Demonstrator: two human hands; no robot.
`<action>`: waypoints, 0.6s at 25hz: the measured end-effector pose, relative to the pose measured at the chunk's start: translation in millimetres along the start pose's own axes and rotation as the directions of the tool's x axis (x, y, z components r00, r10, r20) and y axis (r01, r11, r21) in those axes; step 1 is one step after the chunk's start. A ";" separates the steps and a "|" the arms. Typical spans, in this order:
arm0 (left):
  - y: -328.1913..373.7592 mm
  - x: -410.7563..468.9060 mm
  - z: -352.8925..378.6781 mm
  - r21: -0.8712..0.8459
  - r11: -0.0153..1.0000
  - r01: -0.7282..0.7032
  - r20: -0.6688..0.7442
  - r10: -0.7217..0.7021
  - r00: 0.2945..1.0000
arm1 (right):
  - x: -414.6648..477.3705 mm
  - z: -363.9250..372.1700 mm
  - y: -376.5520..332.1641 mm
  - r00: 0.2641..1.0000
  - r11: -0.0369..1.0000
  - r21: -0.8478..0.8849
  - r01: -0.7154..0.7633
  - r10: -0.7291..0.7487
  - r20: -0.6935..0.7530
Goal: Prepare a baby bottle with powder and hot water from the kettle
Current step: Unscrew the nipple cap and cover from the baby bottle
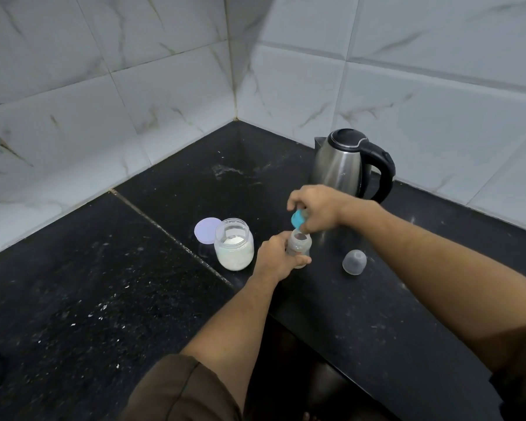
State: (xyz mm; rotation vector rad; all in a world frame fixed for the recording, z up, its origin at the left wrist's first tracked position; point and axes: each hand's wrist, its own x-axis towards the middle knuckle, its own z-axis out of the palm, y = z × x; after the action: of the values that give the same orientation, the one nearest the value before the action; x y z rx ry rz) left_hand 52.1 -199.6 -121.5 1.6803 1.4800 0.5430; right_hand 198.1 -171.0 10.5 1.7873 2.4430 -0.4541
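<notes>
View from the head camera. We see the left hand (274, 258) clenched round the body of the baby bottle (300, 246), fingers wrapped on the far side and thumb on the near side. The bottle is upright with its mouth uncovered, close to the worktop's (164, 214) front edge where that edge turns inward. We cannot tell whether its base rests on the surface.

The right hand (315, 212) is curled, fingertips and thumb pinching the blue screw ring (298, 219). The ring is tilted and sits just above the far rim of the bottle's mouth; we cannot tell whether the two touch.

Just left of the left hand stands the powder jar (234, 245), clear and uncovered, roughly half filled with white powder. Its lilac lid (206, 230) lies flat against the jar's far-left side. To the right of the bottle, apart from it, lies a clear dome cap (354, 262).

The steel kettle (343, 165), with its black lid down and black handle turned to the right, stands near the worktop's rear right edge against the tiled wall (438, 95). A pale smear (225, 171) marks the surface toward the far corner.
</notes>
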 end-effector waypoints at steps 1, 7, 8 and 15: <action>-1.7 1.0 0.9 -0.009 1.000 0.002 -0.006 -0.002 1.000 | -1.4 -4.7 8.6 0.998 0.997 0.064 -0.051 0.054 -0.044; -11.2 4.3 8.8 -0.050 0.999 0.007 -0.030 -0.009 1.000 | -9.4 32.7 58.8 0.947 0.947 -0.019 -0.322 0.322 0.014; -11.3 4.1 9.9 -0.059 0.998 0.009 -0.030 -0.011 1.000 | -10.3 43.7 63.2 0.941 0.941 -0.020 -0.337 0.337 0.036; -14.8 -0.8 3.1 -0.097 0.994 0.052 0.029 -0.050 0.998 | -6.5 82.5 78.2 0.937 0.937 -0.125 -0.326 0.338 0.088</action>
State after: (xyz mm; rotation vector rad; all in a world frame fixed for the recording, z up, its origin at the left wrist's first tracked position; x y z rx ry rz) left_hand 45.3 -201.5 -134.8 1.5644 1.4505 0.5543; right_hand 264.9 -178.9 -81.4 2.0167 1.9969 -0.3664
